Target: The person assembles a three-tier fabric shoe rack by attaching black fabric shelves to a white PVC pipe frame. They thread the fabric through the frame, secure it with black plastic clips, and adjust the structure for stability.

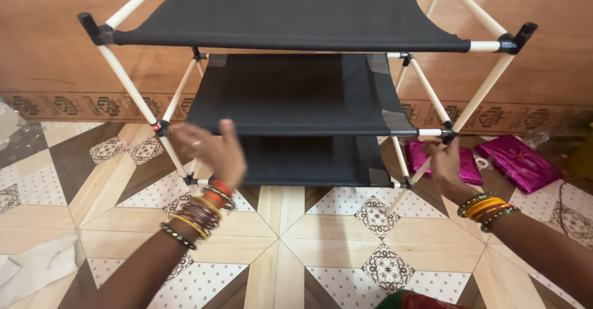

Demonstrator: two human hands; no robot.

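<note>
white cloth: lies on the patterned floor, well left of and below the left hand, no contact.
left hand: open, fingers spread, blurred; sits just in front of the rack's lower-left joint; can't tell if it touches the tube, nothing clasped.
left leg tube: white, slanted, runs up-left from that hand to a black corner connector.
rack: three black fabric shelves on white tubes, tipped toward the camera, between both hands, feet on the floor.
right hand: fingers closed around the lower-right tube near its black joint.
pink packets: shiny, on the floor just right of and behind the right hand.
risk: only one side looks held, so the frame may twist or swing left.
risk: push-fit joints may pop out if the right-hand pull is uneven.
risk: a tube foot may slide on smooth tile or snag the packets.
</note>
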